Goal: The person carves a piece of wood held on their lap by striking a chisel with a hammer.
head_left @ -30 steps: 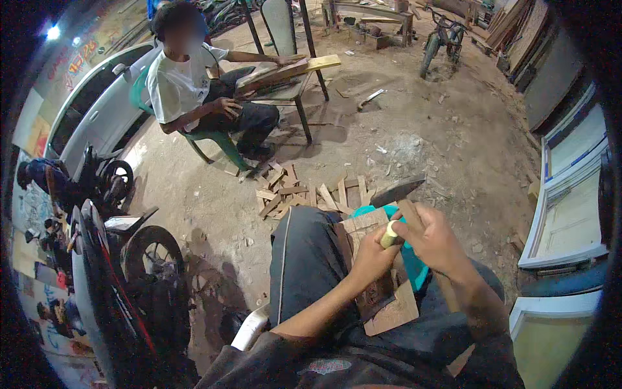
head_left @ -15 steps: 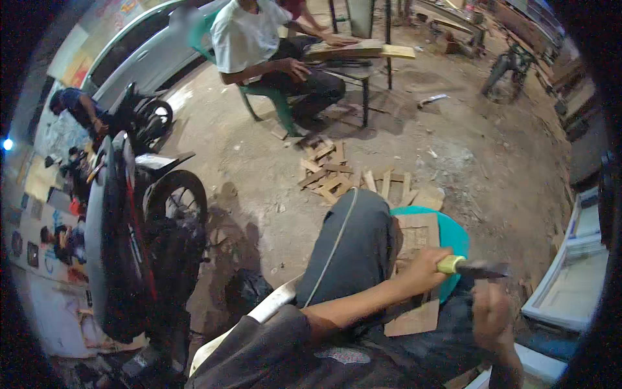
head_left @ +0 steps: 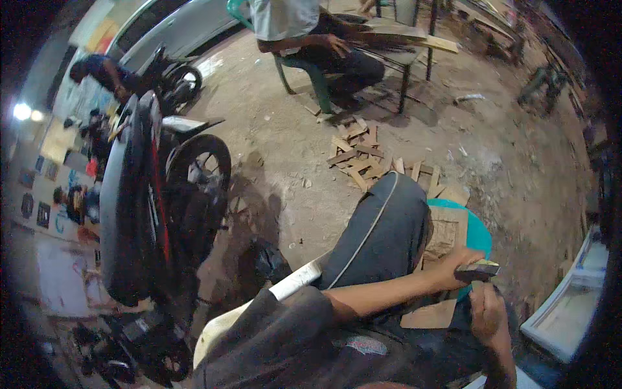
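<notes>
My left hand (head_left: 448,270) is closed round a yellow-handled tool with a dark blade (head_left: 477,271), held above my lap. Just below the blade is my right hand (head_left: 488,312), its fingers curled in; what they grip, if anything, is hidden. A flat light-brown wooden panel (head_left: 430,316) with a recessed rectangle at its far end lies beneath my left forearm, against my thigh. Under the panel's far part shows a round teal surface (head_left: 479,228).
Wooden frames and offcuts (head_left: 363,159) lie heaped on the dirt floor ahead. Beyond them a person (head_left: 285,26) sits on a green chair by a bench with boards (head_left: 402,35). A motorcycle (head_left: 139,201) stands at left, white framed panels (head_left: 564,305) at right.
The whole scene has shifted right in the view. The tool's blade, pointing right before, now looks foreshortened, and my right hand's blurred fingers have become clearer just below it.
</notes>
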`<state>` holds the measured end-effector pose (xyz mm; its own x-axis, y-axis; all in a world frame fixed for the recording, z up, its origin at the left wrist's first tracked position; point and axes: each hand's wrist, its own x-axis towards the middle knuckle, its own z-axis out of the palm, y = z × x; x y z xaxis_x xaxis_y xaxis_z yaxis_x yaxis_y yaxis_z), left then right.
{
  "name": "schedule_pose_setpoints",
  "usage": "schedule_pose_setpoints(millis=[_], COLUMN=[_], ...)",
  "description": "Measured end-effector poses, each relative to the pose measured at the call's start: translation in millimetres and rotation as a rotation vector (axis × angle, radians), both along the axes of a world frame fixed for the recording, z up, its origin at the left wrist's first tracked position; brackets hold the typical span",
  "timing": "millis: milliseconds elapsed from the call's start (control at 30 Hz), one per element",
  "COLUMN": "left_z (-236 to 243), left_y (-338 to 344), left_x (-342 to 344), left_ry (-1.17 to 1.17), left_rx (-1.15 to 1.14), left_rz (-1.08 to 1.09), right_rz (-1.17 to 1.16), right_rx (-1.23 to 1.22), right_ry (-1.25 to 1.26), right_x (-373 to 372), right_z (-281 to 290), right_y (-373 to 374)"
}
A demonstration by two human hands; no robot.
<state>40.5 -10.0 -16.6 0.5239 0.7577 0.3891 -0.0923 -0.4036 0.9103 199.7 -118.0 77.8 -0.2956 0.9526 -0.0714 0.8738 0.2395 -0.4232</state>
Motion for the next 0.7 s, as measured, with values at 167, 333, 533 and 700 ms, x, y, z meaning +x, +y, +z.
schedule_pose_setpoints(millis=[167,333,533,700], left_z=[-3,5,5,0], left_y=[6,12,6,13], left_x=[13,8,9,12], left_ry=[0.013,0.170,0.213,0.143], left_rx=[-0.124,-0.134,-0.060,-0.106], left_rz=[-0.041,-0.024,-0.043,-0.070], right_rz=[-0.593,-1.161,-0.380,-0.720], right_rx=[0.228,0.795,-0.006,0.492], right_ry=[0.577,1.137,0.064,1.033], right_x=[18,-17,-12,-21], right_z=[37,122,69,98], right_y=[-6,24,-4,-12])
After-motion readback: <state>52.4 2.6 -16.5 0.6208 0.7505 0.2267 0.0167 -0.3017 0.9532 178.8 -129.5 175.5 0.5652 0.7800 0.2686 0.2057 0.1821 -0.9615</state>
